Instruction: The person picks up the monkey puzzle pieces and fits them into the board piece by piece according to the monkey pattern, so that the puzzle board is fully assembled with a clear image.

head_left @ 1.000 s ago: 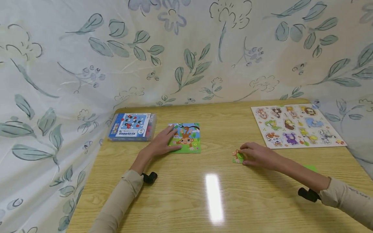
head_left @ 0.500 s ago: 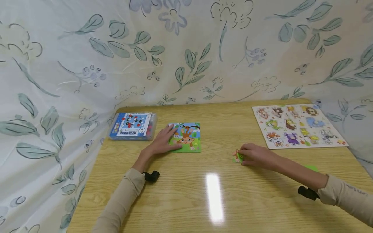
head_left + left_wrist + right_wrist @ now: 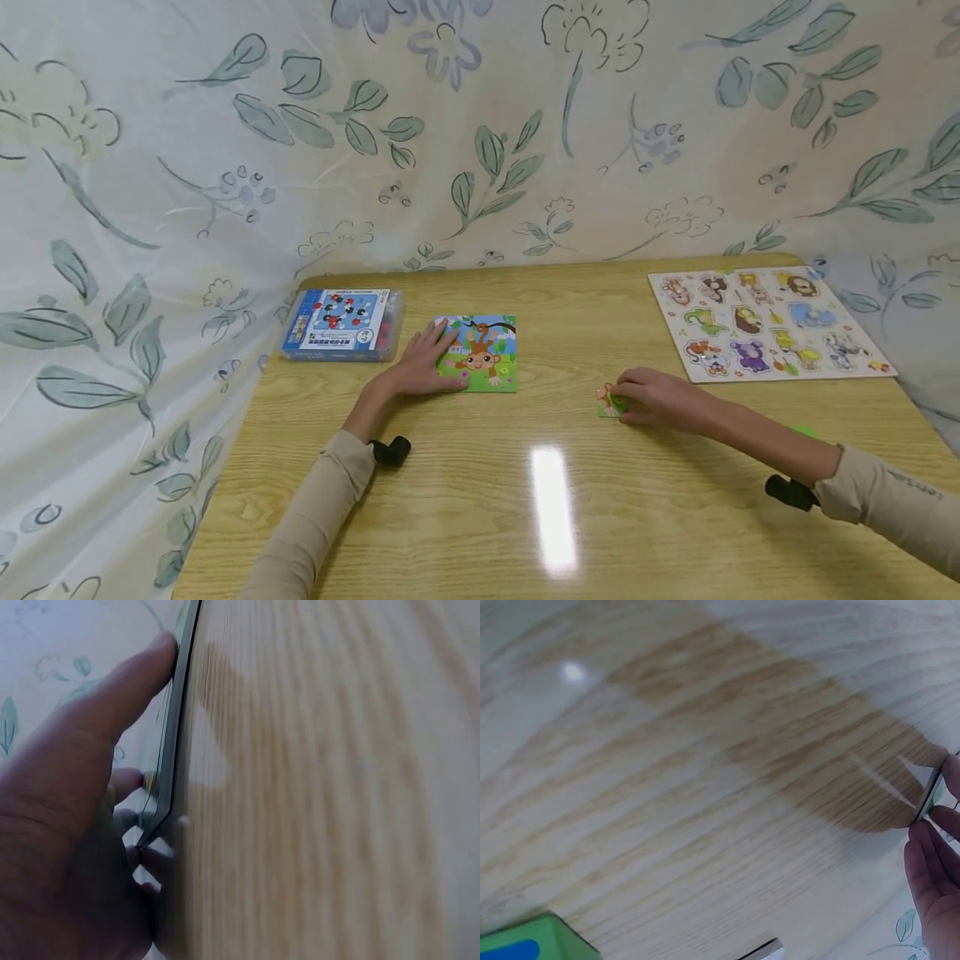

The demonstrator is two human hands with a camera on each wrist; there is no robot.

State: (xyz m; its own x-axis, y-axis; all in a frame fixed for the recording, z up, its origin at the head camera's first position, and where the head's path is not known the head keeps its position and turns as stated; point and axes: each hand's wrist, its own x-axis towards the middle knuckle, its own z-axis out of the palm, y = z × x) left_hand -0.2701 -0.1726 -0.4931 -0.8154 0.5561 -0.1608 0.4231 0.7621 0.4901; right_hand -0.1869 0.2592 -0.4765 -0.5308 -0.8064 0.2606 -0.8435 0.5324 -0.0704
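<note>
My left hand (image 3: 422, 364) rests with spread fingers on the left side of a square monkey puzzle (image 3: 487, 367), its thumb along the lower edge. That hand covers part of the picture. In the left wrist view the thumb (image 3: 139, 686) touches the thin dark-edged puzzle (image 3: 172, 727). To the right, my right hand (image 3: 660, 400) pinches a small puzzle piece (image 3: 607, 402) with brown and green print close over the table. Seen from the right wrist, the piece (image 3: 930, 793) is a thin sliver between thumb and fingertips.
A blue box (image 3: 345, 325) with a molecule picture stands left of the puzzle. At the back right lies a white animal board (image 3: 757, 312). A green object (image 3: 804, 431) shows partly behind the right forearm; a green and blue thing (image 3: 540, 941) appears in the right wrist view.
The small piece in my right hand has shifted and tilted very slightly. My left hand stays on the monkey puzzle, almost unmoved.
</note>
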